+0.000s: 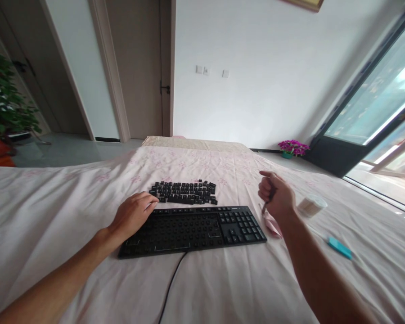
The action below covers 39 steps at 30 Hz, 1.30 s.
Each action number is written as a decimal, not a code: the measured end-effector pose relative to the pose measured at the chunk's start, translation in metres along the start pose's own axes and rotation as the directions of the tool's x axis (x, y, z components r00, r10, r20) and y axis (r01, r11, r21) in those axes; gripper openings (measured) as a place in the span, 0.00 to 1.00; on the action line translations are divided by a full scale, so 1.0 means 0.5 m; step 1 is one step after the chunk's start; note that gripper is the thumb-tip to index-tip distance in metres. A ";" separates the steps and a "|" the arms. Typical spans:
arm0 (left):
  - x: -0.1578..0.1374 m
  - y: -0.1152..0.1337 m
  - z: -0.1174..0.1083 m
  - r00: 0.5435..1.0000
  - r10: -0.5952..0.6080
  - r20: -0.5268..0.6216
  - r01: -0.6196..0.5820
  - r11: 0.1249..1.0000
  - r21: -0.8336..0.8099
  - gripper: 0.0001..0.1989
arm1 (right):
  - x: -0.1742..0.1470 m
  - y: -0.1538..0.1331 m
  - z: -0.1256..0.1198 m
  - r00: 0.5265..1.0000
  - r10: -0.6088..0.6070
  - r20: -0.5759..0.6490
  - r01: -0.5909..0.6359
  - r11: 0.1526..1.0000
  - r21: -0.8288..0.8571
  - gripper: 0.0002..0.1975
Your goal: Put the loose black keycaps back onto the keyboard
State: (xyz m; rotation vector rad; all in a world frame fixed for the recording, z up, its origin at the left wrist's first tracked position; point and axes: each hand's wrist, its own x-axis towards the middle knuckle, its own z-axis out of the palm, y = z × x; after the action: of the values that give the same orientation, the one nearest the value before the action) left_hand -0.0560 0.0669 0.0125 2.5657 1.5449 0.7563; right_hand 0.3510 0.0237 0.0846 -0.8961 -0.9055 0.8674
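A black computer keyboard lies on the cloth, most of its main keycaps off and its number pad keys in place. Loose black keycaps sit in rough rows behind it. My left hand covers the keyboard's back left corner, thumb and forefinger closed together by the left end of the keycaps; what they pinch is hidden. Right of the keyboard, my right hand is raised with its fingers curled and forefinger partly out. It grips something thin and dark, mostly hidden. Below it lies a pink cloth or packet.
A clear tub of cotton swabs and a turquoise block are at the right. The keyboard's cable runs toward me. The pale flowered cloth has wrinkles. Farther off are doors, a plant and purple flowers.
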 end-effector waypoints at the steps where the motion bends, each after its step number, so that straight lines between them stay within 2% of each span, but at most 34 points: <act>1: 0.013 0.025 -0.001 0.999 0.031 0.010 -0.031 0.999 -0.027 0.13 | -0.006 0.004 0.035 0.998 0.029 0.057 -0.031 0.999 0.028 0.09; 4: 0.051 0.096 0.015 0.991 0.115 0.068 -0.104 0.984 -0.142 0.11 | -0.024 0.027 0.126 0.966 0.117 0.231 -0.137 0.988 0.075 0.10; 6: 0.069 0.132 0.037 0.988 0.131 0.079 -0.110 0.968 -0.227 0.10 | -0.033 0.048 0.169 0.943 0.140 0.301 -0.177 0.979 0.099 0.10; 8: 0.081 0.157 0.064 0.987 0.142 0.073 -0.113 0.946 -0.303 0.08 | -0.036 0.072 0.196 0.939 0.129 0.319 -0.181 0.973 0.141 0.11; 11: 0.089 0.175 0.102 0.984 0.161 0.075 -0.122 0.919 -0.375 0.11 | -0.034 0.107 0.219 0.957 0.058 0.283 -0.127 0.965 0.229 0.11; 16: 0.086 0.183 0.145 0.986 0.140 0.095 -0.092 0.914 -0.396 0.14 | -0.037 0.164 0.234 0.968 -0.063 0.242 -0.012 0.954 0.299 0.10; 24: 0.081 0.186 0.171 0.990 0.051 0.135 0.000 0.935 -0.355 0.14 | -0.053 0.235 0.234 0.966 -0.098 0.241 0.042 0.973 0.227 0.09; 29: 0.088 0.190 0.172 0.988 0.026 0.151 0.028 0.939 -0.344 0.13 | -0.051 0.241 0.238 0.966 -0.074 0.246 0.022 0.978 0.209 0.09; 35: 0.108 0.216 0.167 0.982 0.007 0.187 0.037 0.972 -0.232 0.09 | -0.059 0.235 0.245 0.953 0.014 0.302 -0.057 0.989 0.133 0.09; 39: 0.108 0.223 0.172 0.990 0.001 0.141 0.031 0.973 -0.228 0.07 | -0.068 0.223 0.242 0.972 -0.022 0.235 0.009 0.998 0.057 0.11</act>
State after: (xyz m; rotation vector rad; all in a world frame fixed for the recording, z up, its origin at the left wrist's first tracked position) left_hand 0.0930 0.0744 -0.0103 2.3815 1.3481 0.6914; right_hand 0.2036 0.0654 0.0157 -0.7473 -1.0866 0.9950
